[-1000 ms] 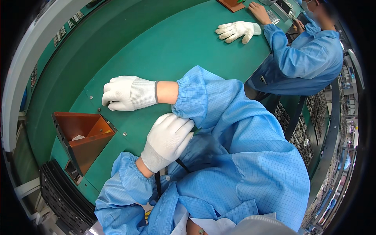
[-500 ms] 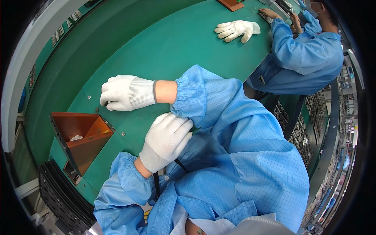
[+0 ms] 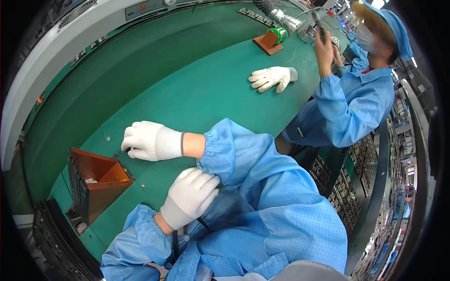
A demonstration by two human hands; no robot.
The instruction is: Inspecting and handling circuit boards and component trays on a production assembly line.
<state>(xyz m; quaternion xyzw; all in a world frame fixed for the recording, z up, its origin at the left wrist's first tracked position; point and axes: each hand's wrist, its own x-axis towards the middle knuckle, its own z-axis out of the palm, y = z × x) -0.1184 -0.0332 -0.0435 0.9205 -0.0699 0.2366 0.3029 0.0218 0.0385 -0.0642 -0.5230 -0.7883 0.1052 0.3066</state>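
Note:
My right hand (image 3: 153,141), in a white knit glove, rests on the green tabletop with its fingers curled in; nothing shows in it. My left hand (image 3: 189,193), in a matching glove, lies closer to my body, below my right sleeve (image 3: 219,149). Its fingers are bent and close together, the tips near that sleeve, and I see no object in them. An orange-brown angled bin (image 3: 104,178) stands left of my hands, with a small white scrap (image 3: 91,181) inside. Farther off on the table lies a loose white glove (image 3: 273,78), somewhat soiled, fingers spread.
A co-worker in a blue coat (image 3: 358,103) sits at the right, holding up a dark hand-held object (image 3: 320,27). Another brown holder (image 3: 268,43) with a green-rimmed roll stands at the back. Black ribbed racks (image 3: 61,239) stand lower left. Trays of small metal parts (image 3: 344,203) lie at the right.
My view has tilted up, so the table and my hands appear lower. The co-worker has straightened and raised a hand with the dark object. My hands hold the same pose.

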